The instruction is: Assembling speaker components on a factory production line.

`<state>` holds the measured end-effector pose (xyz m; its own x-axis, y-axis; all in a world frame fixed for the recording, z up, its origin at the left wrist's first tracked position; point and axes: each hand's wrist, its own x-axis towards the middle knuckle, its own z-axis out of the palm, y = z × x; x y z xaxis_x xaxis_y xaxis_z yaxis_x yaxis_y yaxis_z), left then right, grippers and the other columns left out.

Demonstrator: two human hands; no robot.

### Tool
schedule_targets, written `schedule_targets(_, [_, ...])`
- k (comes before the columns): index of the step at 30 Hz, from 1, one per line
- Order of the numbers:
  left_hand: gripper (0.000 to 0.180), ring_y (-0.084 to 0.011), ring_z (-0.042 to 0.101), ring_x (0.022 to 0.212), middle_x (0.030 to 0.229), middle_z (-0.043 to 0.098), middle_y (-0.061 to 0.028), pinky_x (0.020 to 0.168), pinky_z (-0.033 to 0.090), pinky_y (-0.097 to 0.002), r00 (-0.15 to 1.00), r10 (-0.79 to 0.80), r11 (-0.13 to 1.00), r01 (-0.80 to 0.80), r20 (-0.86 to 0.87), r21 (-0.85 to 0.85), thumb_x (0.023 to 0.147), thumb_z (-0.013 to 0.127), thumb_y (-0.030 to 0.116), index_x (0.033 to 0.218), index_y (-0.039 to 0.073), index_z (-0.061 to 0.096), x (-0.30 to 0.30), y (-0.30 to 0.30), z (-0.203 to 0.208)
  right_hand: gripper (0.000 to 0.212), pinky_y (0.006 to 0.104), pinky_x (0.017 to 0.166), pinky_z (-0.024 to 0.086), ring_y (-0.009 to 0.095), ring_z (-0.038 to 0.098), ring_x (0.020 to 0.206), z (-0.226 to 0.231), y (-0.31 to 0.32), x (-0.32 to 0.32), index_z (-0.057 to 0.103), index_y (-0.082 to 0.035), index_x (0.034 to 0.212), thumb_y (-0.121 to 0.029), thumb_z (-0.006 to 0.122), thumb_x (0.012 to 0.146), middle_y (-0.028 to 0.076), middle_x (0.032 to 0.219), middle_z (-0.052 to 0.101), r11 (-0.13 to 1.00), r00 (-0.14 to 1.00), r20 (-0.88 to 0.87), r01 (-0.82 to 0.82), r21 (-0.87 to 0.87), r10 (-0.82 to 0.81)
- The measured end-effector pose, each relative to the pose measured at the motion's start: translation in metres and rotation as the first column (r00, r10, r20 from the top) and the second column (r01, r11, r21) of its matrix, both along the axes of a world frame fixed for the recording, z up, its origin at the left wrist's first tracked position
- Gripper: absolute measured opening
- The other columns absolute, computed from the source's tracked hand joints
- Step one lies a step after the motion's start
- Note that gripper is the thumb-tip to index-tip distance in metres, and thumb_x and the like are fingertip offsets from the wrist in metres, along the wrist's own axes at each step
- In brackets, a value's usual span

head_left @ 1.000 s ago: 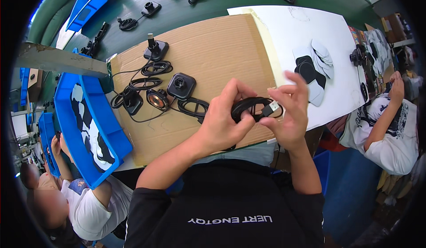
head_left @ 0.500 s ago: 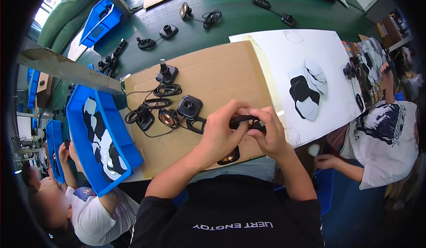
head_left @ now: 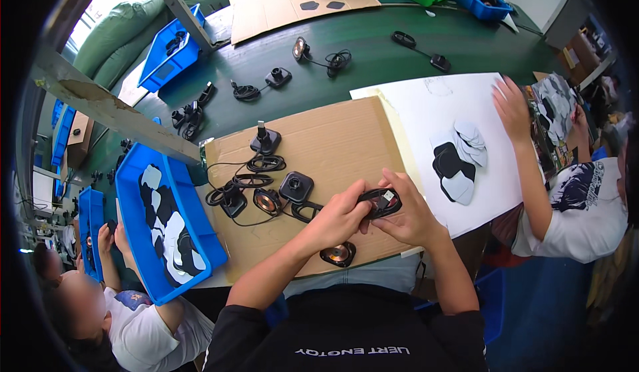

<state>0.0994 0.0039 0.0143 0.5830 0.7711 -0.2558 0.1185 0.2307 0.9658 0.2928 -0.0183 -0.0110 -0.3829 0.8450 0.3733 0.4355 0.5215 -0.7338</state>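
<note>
Between my two hands is a coiled black cable with a silver USB plug showing in the loop. My left hand pinches the coil from the left, its fingertips partly hidden. My right hand curls around the other side of it. Just below, a black square device with a copper-coloured ring lies on the cardboard sheet. To the left of my hands sit a square black device, a round copper-coloured part and several tangled black cables.
On the left stands a blue bin with black and white pads. A white sheet on the right carries loose pads; a co-worker's hand rests at its edge. More cabled devices lie on the green table. Another person works at left.
The cable coil has turned between my hands, so its plug and loop now show. At right, the co-worker's arm has swung up onto the white sheet. The whole view has shifted.
</note>
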Motion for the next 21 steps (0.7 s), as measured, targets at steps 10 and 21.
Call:
schedule_targets(10, [0.033, -0.0142, 0.059, 0.074, 0.090, 0.060, -0.0101, 0.065, 0.047, -0.0221, 0.893, 0.241, 0.959, -0.160, 0.381, -0.234, 0.093, 0.052, 0.003, 0.125, 0.000, 0.044, -0.019, 0.024, -0.014, 0.061, 0.0326, 0.084, 0.047, 0.025, 0.057, 0.092, 0.023, 0.027, -0.008, 0.044, -0.003, 0.134, -0.004, 0.068, 0.077, 0.012, 0.119, 0.053, 0.998, 0.998, -0.049, -0.032, -0.053, 0.029])
schedule_targets(21, [0.052, -0.0276, 0.059, 0.096, 0.105, 0.058, -0.0137, 0.084, 0.048, -0.0353, 0.728, 0.664, 0.650, -0.450, -0.169, 0.613, 0.081, 0.065, 0.009, 0.127, -0.001, 0.044, -0.054, 0.073, -0.008, 0.038, 0.0358, 0.089, 0.045, 0.029, 0.057, 0.094, -0.042, 0.214, -0.043, 0.056, -0.002, 0.115, -0.004, 0.060, 0.077, 0.012, 0.108, 0.059, 0.956, 0.961, 0.042, 0.266, 0.126, -0.273])
